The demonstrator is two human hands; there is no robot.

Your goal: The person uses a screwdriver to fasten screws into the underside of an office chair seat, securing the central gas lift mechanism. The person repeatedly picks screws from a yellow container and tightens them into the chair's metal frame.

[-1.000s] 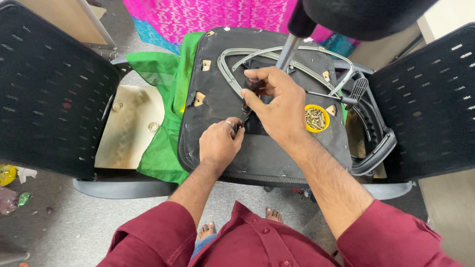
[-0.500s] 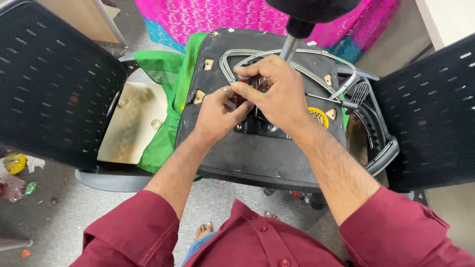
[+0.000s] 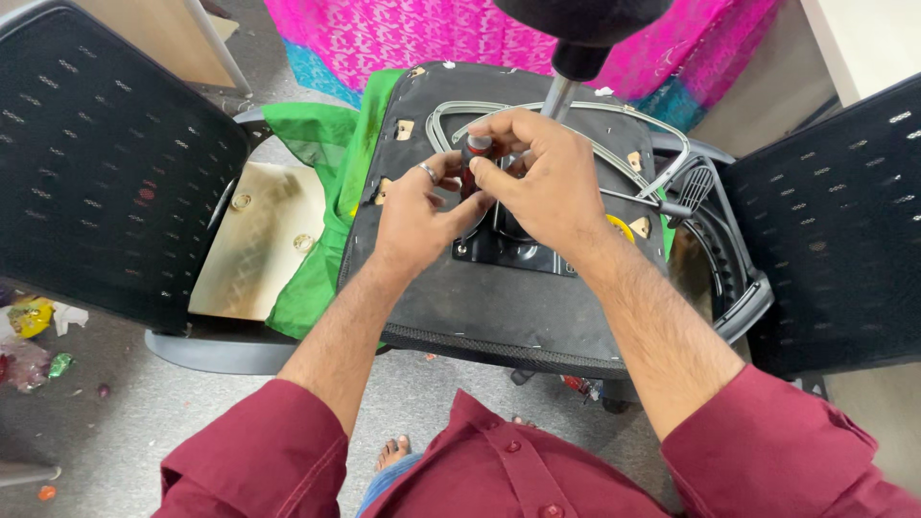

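Frame centre: both hands, left hand (image 3: 414,216) and right hand (image 3: 547,177), pinch a screwdriver (image 3: 475,165) upright over the seat's (image 3: 499,312) metal plate (image 3: 518,251); fastening appears unfinished.

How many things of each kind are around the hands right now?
Hands: 2, left hand and right hand
Screwdriver: 1
Upturned seat: 1
Mesh chair backs: 2, left back and right back
Green cloth: 1
Wooden board: 1
Total: 8

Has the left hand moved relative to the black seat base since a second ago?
Yes. The left hand has moved up the seat base to meet the right hand at the screwdriver.
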